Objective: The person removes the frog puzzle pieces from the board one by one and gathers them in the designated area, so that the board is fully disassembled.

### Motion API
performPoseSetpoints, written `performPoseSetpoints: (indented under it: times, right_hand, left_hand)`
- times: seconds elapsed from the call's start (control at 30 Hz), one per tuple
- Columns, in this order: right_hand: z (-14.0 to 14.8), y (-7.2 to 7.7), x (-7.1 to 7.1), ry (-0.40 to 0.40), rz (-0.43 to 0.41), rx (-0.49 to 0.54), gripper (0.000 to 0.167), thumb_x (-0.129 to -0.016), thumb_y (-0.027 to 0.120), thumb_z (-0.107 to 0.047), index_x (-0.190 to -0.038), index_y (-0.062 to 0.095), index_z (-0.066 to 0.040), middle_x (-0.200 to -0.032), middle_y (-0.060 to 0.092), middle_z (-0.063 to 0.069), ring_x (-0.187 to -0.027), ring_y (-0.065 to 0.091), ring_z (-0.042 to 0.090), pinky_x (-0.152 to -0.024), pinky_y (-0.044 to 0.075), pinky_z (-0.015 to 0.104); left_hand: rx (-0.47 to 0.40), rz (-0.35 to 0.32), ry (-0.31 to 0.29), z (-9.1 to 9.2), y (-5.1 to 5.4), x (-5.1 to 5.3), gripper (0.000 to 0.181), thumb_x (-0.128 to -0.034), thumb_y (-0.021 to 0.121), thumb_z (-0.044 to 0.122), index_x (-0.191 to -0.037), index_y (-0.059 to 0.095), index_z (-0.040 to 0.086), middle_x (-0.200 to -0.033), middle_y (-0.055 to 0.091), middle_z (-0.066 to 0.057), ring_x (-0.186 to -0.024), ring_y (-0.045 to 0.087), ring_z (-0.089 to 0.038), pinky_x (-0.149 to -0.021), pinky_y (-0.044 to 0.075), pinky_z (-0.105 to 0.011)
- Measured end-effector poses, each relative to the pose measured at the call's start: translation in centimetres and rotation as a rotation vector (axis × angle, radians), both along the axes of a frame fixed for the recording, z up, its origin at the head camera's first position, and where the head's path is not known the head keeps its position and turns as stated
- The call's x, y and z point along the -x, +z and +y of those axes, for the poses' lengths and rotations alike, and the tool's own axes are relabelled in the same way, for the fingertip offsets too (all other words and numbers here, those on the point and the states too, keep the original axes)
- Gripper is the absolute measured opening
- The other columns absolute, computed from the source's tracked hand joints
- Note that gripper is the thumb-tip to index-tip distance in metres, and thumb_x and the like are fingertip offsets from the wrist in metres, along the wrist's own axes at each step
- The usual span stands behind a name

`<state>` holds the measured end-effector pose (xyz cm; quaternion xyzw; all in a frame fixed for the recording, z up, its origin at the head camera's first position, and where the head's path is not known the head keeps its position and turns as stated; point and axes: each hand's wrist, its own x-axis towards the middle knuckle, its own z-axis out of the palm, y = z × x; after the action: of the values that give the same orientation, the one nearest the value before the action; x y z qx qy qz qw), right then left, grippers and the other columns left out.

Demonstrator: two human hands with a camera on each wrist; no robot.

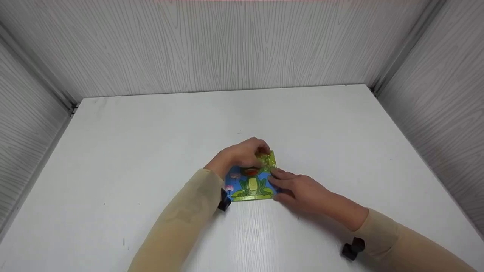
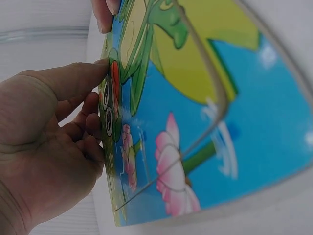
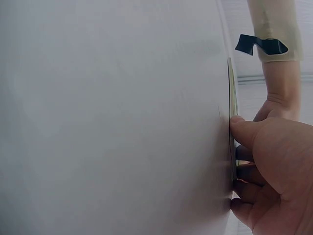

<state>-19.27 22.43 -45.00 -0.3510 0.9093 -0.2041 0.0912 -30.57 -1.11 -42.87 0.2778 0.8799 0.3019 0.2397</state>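
A square picture board [image 1: 252, 186] with a green frog, lily pads and pink flowers on blue lies flat on the table. My left hand [image 1: 245, 153] reaches over its upper part. In the left wrist view, that hand [image 2: 54, 117] has its thumb and curled fingers around the frog's head piece [image 2: 108, 105], beside the red mouth. My right hand [image 1: 302, 190] holds the board's right edge, fingers on its side and thumb by the lower corner. Seen from the right wrist, the hand [image 3: 274, 166] touches the thin board edge [image 3: 232, 93]. The left fingertips are partly hidden.
The white table [image 1: 151, 143] surrounds the board. Grey wood-grain panels [image 1: 227, 45] stand at the back and on both sides. A black clip [image 1: 224, 200] is at the left sleeve and another black clip [image 1: 353, 248] is at the right sleeve.
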Motion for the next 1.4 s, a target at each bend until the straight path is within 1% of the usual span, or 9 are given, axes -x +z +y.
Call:
performPoseSetpoints:
  times: [0.17,0.4,0.5,0.63,0.73,0.93,1.1,1.27,1.4]
  right_hand:
    - [0.0,-0.1,0.0,0.010,0.005,0.005,0.059,-0.106,0.068,-0.031,-0.156,0.051,-0.006,-0.166,0.041,0.013,-0.146,0.048,0.033,-0.111,0.047,0.051]
    - [0.0,0.0,0.1,0.013,-0.002,0.008,0.058,-0.106,0.068,-0.031,-0.156,0.051,-0.005,-0.166,0.041,0.014,-0.148,0.046,0.033,-0.111,0.046,0.052]
    - [0.0,0.1,0.1,0.015,0.005,0.006,0.058,-0.106,0.068,-0.031,-0.156,0.052,-0.004,-0.165,0.042,0.014,-0.148,0.046,0.033,-0.111,0.046,0.052]
    - [0.0,0.1,0.1,0.026,0.030,0.008,0.058,-0.105,0.069,-0.030,-0.154,0.053,-0.003,-0.164,0.043,0.014,-0.147,0.048,0.033,-0.110,0.048,0.052]
    - [0.0,0.2,0.1,0.034,0.042,0.014,0.057,-0.105,0.069,-0.030,-0.154,0.054,-0.003,-0.164,0.044,0.015,-0.147,0.047,0.033,-0.110,0.048,0.051]
    - [0.0,0.1,0.1,0.034,0.035,0.017,0.058,-0.106,0.068,-0.031,-0.154,0.053,-0.004,-0.164,0.043,0.015,-0.148,0.046,0.033,-0.110,0.048,0.052]
    - [0.0,0.1,0.1,0.028,0.021,0.003,0.058,-0.106,0.067,-0.032,-0.155,0.052,-0.005,-0.165,0.042,0.014,-0.148,0.045,0.032,-0.110,0.047,0.053]
    - [-0.2,0.2,0.1,0.018,-0.003,-0.001,0.059,-0.106,0.067,-0.033,-0.156,0.052,-0.005,-0.165,0.042,0.013,-0.150,0.043,0.032,-0.111,0.046,0.052]
    - [-0.1,0.3,0.1,0.001,-0.011,-0.018,0.059,-0.106,0.067,-0.033,-0.156,0.051,-0.006,-0.166,0.042,0.013,-0.151,0.042,0.032,-0.112,0.045,0.053]
  left_hand:
    - [-0.027,-0.007,-0.002,-0.1,0.1,-0.2,0.043,-0.0977,0.074,0.012,-0.139,0.061,0.010,-0.136,0.057,-0.008,-0.118,0.055,-0.023,-0.111,0.045,-0.040]
    - [-0.094,0.017,0.013,-0.5,-0.6,-0.3,0.040,-0.0973,0.074,0.012,-0.135,0.062,0.013,-0.130,0.060,-0.007,-0.115,0.057,-0.023,-0.107,0.048,-0.040]
    - [-0.126,0.035,0.018,-0.7,-0.9,-0.3,0.041,-0.0947,0.075,0.012,-0.134,0.063,0.014,-0.127,0.061,-0.007,-0.112,0.058,-0.022,-0.103,0.050,-0.039]
    - [-0.157,0.042,0.019,-0.9,-1.1,-0.3,0.046,-0.0892,0.078,0.010,-0.133,0.065,0.016,-0.123,0.061,-0.005,-0.108,0.057,-0.022,-0.098,0.050,-0.038]
    - [-0.157,0.037,0.031,-1.0,-1.2,-0.4,0.050,-0.0871,0.079,0.010,-0.134,0.066,0.017,-0.123,0.061,-0.004,-0.108,0.057,-0.022,-0.098,0.050,-0.037]
    - [-0.143,0.041,0.067,-1.1,-1.3,-0.8,0.051,-0.0893,0.079,0.012,-0.138,0.066,0.017,-0.127,0.059,-0.004,-0.113,0.057,-0.021,-0.103,0.050,-0.037]
    - [-0.160,0.093,0.098,-1.3,-1.5,-1.1,0.055,-0.0906,0.077,0.013,-0.143,0.063,0.012,-0.129,0.061,-0.005,-0.114,0.058,-0.022,-0.103,0.051,-0.037]
    - [-0.178,0.125,0.135,-2.4,-1.1,-1.1,0.049,-0.0912,0.075,0.013,-0.139,0.065,0.007,-0.129,0.062,-0.007,-0.115,0.059,-0.022,-0.103,0.051,-0.038]
    - [-0.205,0.130,0.191,-4.5,-0.4,-0.8,0.051,-0.0900,0.072,0.010,-0.140,0.064,0.006,-0.131,0.061,-0.008,-0.119,0.058,-0.024,-0.103,0.050,-0.041]
